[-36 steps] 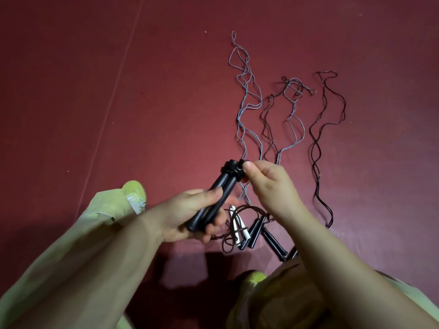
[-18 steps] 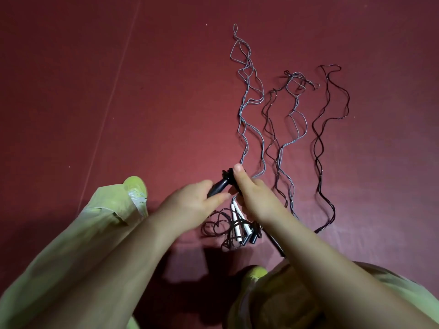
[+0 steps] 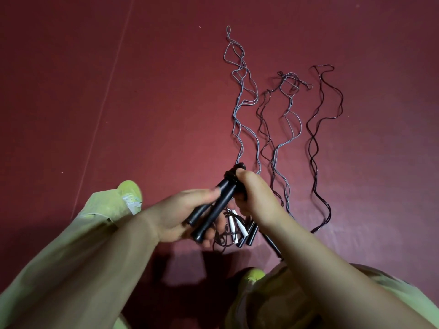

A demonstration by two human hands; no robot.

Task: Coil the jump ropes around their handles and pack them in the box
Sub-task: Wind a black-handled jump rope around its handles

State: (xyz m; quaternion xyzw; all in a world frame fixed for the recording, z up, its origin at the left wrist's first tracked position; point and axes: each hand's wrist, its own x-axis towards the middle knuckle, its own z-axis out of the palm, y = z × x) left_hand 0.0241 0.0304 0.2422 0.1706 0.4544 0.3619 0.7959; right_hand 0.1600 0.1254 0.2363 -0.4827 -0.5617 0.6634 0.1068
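Pair of black cylindrical plastic handles [image 3: 215,210]: clasped in left hand [image 3: 180,217]; right hand [image 3: 251,198] pinched the cord at their tops. Advised: tight, even turns.

Both bare forearms reach in low, left hand [image 3: 180,214] palm-up with fingers curled round the handles [image 3: 215,207], right hand [image 3: 255,195] pinching their top end.

No readable text, labels, brands or numbers being shown, nothing legible being made out on the handles, ropes, clothing or floor.
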